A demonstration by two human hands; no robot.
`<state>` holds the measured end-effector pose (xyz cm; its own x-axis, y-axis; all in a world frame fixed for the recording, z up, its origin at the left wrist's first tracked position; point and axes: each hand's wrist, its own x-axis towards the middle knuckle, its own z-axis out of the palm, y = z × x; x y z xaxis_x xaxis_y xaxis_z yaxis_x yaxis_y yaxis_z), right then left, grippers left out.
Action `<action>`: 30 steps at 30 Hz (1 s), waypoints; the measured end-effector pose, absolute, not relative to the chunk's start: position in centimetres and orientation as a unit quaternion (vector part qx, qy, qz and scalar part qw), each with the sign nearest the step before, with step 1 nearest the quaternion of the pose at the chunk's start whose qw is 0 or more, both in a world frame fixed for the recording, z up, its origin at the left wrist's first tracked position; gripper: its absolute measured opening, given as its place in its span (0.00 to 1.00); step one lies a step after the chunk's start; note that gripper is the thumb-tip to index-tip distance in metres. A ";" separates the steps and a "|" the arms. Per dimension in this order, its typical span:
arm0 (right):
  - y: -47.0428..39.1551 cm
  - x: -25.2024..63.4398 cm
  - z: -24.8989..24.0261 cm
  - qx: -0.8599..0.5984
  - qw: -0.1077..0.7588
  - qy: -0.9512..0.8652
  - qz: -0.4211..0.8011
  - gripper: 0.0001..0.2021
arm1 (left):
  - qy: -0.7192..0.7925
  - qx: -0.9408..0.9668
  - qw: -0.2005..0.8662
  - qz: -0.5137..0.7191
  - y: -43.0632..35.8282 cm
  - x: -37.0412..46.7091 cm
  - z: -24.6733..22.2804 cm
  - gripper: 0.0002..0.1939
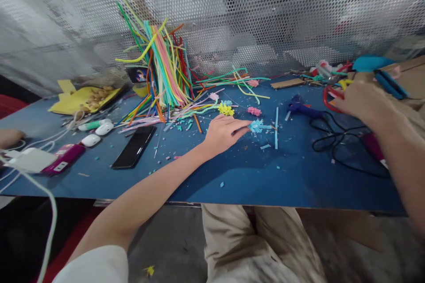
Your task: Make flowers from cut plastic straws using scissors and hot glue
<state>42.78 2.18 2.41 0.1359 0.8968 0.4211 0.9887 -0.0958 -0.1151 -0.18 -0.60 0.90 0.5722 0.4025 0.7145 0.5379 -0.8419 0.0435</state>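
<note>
My left hand [226, 135] is closed over the table, pinching a fluffy light-blue pipe-cleaner piece [257, 126] between thumb and fingers. A straight light-blue strip [276, 128] lies just right of it. Behind my left hand are a yellow pipe-cleaner piece [226, 109] and a pink one [254, 111]. At the right, my right hand [363, 99] is slightly blurred, its fingers curled on a red-handled tool [328, 97]. The hand hides most of that tool, so its exact kind is unclear.
A bundle of colourful pipe cleaners [162, 66] stands by the perforated metal panel [265, 9]. A black phone [134, 147] lies at left, near white cables [36, 177]. Right of centre are a dark-blue glue gun [303, 107] and its black cord [332, 135]. Scraps litter the table [252, 185].
</note>
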 end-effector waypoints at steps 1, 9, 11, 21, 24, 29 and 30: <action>1.7 41.8 3.4 -0.763 0.190 -0.600 -0.147 0.27 | -0.265 -0.880 0.090 -0.384 -0.6 -0.2 0.9 0.13; -0.9 33.9 5.5 -0.587 0.468 -0.636 0.181 0.21 | -0.265 -0.860 0.052 -0.432 -1.0 -0.4 1.5 0.13; -1.5 32.1 4.3 -0.486 0.452 -0.676 0.322 0.22 | -0.262 -0.849 0.049 -0.456 -1.0 -0.5 1.5 0.13; -4.3 27.3 0.6 -0.357 0.336 -0.804 0.336 0.20 | -0.267 -0.821 0.032 -0.503 -1.5 -0.6 1.8 0.14; -4.5 27.0 0.3 -0.362 0.318 -0.815 0.323 0.17 | -0.272 -0.824 0.024 -0.497 -1.6 -0.6 1.8 0.14; -4.5 26.7 0.3 -0.353 0.311 -0.820 0.327 0.16 | -0.258 -0.827 0.017 -0.500 -1.6 -0.6 1.7 0.13; -4.5 26.7 0.3 -0.351 0.310 -0.820 0.329 0.16 | -0.258 -0.828 0.017 -0.497 -1.6 -0.6 1.6 0.13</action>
<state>26.65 -4.50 0.28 -0.5615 0.7796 0.2775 0.3723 0.5375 -0.7566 -0.61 -1.63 1.61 0.3721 0.4109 0.8323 0.4445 -0.8661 0.2289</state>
